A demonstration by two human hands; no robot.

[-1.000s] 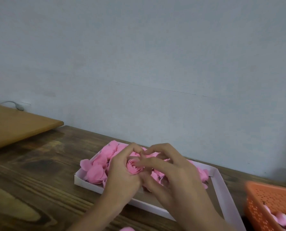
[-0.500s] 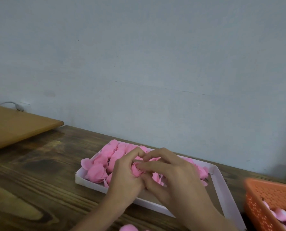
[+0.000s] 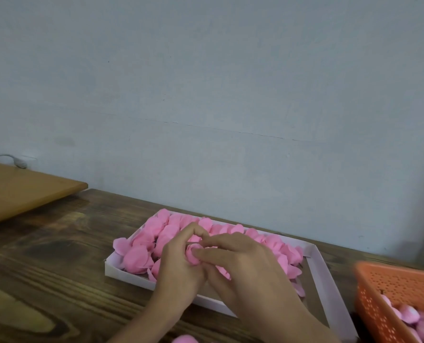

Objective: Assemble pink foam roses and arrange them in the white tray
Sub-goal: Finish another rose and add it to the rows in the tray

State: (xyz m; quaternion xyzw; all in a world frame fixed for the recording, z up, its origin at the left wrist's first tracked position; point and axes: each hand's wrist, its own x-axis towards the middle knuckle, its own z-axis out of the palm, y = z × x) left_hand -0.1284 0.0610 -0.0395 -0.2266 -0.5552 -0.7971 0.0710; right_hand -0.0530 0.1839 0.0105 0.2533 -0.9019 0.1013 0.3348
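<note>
A dark, grained wooden tabletop [image 3: 45, 268] meets a pale blue-grey wall [image 3: 206, 95] on its far side. A lighter wooden board [image 3: 20, 191] lies far left, with a grey cable [image 3: 10, 158] behind it. An orange perforated basket [image 3: 399, 285] sits near right.

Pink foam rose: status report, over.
Left hand and right hand both pinch the small pink foam rose over the white cardboard tray. Tray's left end holds pink foam pieces. Nothing blocking.

Dark, grained wooden table [image 3: 57, 256]; matt white card tray [image 3: 324, 288]; soft matt pink foam petals [image 3: 136, 258]; perforated orange plastic basket [image 3: 399, 288].
</note>
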